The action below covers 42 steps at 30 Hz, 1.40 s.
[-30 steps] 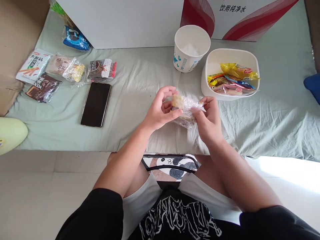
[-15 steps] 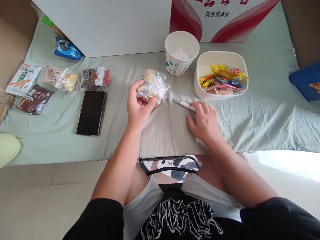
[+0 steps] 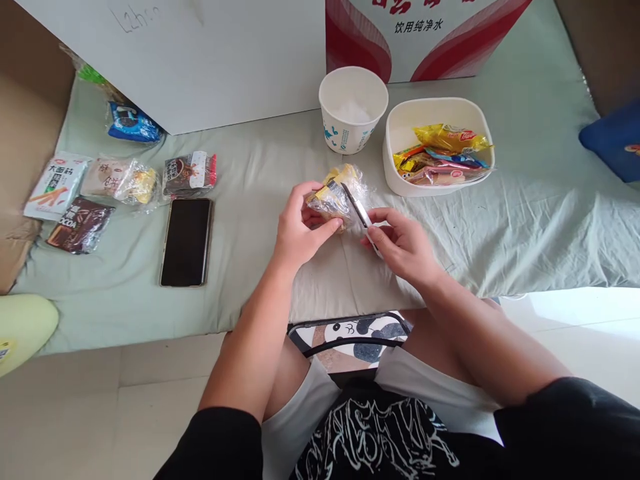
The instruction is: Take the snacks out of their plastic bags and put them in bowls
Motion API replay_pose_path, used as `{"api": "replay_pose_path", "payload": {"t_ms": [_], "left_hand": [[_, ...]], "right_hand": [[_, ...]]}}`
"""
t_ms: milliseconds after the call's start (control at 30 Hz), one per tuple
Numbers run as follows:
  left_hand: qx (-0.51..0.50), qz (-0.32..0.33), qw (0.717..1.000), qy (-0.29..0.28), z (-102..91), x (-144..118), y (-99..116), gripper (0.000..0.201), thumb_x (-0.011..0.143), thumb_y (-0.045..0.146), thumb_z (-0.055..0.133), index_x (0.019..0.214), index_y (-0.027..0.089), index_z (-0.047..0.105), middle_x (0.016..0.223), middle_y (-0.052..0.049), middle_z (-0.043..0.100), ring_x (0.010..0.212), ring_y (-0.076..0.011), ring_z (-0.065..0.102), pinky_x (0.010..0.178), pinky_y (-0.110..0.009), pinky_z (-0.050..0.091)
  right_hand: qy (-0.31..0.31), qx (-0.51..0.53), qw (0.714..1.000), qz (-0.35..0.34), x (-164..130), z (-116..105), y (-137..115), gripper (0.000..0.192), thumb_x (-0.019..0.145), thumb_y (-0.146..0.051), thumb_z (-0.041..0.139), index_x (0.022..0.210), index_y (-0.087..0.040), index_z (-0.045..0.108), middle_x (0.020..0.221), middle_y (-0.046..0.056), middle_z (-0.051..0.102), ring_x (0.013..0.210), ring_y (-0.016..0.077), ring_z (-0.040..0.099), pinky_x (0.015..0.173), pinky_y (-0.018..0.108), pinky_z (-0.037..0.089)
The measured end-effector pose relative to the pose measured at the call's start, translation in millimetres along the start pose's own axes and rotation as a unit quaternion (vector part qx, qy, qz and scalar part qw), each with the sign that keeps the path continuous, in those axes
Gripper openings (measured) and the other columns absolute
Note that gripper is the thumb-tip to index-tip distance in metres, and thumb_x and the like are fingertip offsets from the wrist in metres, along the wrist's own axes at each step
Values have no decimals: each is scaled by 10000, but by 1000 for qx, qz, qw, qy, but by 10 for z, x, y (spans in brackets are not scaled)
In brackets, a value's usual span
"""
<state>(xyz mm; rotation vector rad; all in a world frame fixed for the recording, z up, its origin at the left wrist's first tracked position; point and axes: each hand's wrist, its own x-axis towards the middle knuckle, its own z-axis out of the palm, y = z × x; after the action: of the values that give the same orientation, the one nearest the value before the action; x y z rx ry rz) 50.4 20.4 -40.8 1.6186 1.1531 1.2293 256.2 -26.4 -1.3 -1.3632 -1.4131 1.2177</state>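
Note:
My left hand [image 3: 304, 230] grips a clear plastic snack packet [image 3: 327, 200] with yellow and dark parts, its thumb across the near side. What is inside the crinkled wrap is hard to make out. In my right hand [image 3: 400, 245] is a white utility knife [image 3: 365, 223], its dark blade tip pointing up and left at the packet's right side. Whether the blade touches the wrap I cannot tell. Just behind the packet stands a white paper cup [image 3: 345, 137] with something whitish inside. A cream plastic tub [image 3: 430, 187] holding several wrapped snacks [image 3: 450, 138] is beyond my right hand.
A black phone [image 3: 186, 243] lies to the left on the green cloth [image 3: 245, 200]. Several snack packs, among them a cocoa one [image 3: 80, 225], lie farther left. A large white box [image 3: 240, 60] stands at the back, a blue object [image 3: 613, 143] at the far right.
My right hand has picked up the utility knife from the cloth and brought it to the packet. My left hand has shifted right and nearer with the packet.

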Motion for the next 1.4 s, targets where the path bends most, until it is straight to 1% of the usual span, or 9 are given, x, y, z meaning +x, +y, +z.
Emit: {"api": "replay_pose_path", "payload": {"t_ms": [333, 433, 533, 633, 800, 967, 1067, 1200, 1400], "left_hand": [[-80, -11, 987, 140, -256, 133, -156, 680, 778, 673, 809, 1266, 352, 460, 1147, -40, 668, 950, -186, 721, 791, -332, 612], [9, -16, 994, 108, -182, 64, -48, 668, 745, 675, 823, 1180, 286, 499, 990, -18, 664, 804, -155, 688, 707, -292, 572], [129, -24, 991, 33, -113, -2, 93, 460, 807, 608, 773, 998, 250, 556, 772, 22, 617, 658, -139, 619, 613, -276, 513], [180, 6, 983, 43, -134, -11, 165, 341, 913, 583, 628, 922, 249, 560, 813, -18, 657, 754, -180, 653, 649, -311, 527], [175, 86, 981, -7, -201, -2, 181, 488, 810, 630, 728, 1106, 263, 601, 1150, -83, 684, 1012, -240, 658, 804, -372, 570], [115, -15, 993, -14, -173, -84, 213, 260, 896, 485, 680, 918, 236, 608, 815, -10, 658, 766, -170, 654, 679, -300, 560], [0, -72, 997, 1, -179, -145, 201, 233, 918, 469, 634, 930, 239, 597, 750, 0, 662, 643, -156, 663, 574, -283, 549], [-49, -111, 992, 37, -267, -192, 112, 209, 889, 390, 641, 1041, 260, 580, 809, -6, 713, 600, -157, 690, 532, -283, 563], [39, -82, 985, 145, -528, -222, -91, 272, 864, 338, 658, 1112, 269, 571, 909, -11, 704, 601, -130, 674, 566, -278, 569]], "right_hand": [[18, -101, 995, 13, 16, -174, -26, 236, 881, -348, 621, 1045, -211, 721, 703, 9, 690, 624, 178, 656, 592, 308, 496], [84, -166, 982, -22, 43, -244, 36, 201, 862, -299, 613, 1025, -214, 694, 841, 44, 728, 693, 186, 659, 624, 322, 516], [134, -270, 950, -76, 63, -268, 123, 179, 830, -249, 610, 995, -225, 675, 992, 86, 748, 805, 222, 686, 703, 367, 547], [138, -342, 921, -122, 62, -266, 181, 215, 838, -233, 587, 1034, -225, 676, 1028, 111, 756, 895, 272, 706, 766, 412, 556], [108, -347, 915, -177, 36, -242, 138, 362, 814, -153, 543, 1150, -229, 656, 1125, 119, 753, 1036, 302, 706, 890, 452, 568], [-1, -283, 929, -240, -2, -148, 84, 454, 866, -303, 592, 1309, -203, 599, 1288, 146, 713, 1180, 326, 670, 1004, 489, 547], [-21, -263, 933, -246, -30, -85, 72, 494, 863, -275, 591, 1350, -191, 596, 1179, 121, 730, 1084, 289, 688, 954, 448, 561], [18, -256, 940, -224, -66, -96, 33, 341, 854, -172, 506, 1126, -215, 706, 916, 63, 697, 882, 234, 675, 838, 391, 559], [125, -287, 928, -203, -136, -347, 52, 136, 815, -147, 523, 832, -246, 615, 929, 64, 701, 881, 236, 670, 808, 398, 546]]}}
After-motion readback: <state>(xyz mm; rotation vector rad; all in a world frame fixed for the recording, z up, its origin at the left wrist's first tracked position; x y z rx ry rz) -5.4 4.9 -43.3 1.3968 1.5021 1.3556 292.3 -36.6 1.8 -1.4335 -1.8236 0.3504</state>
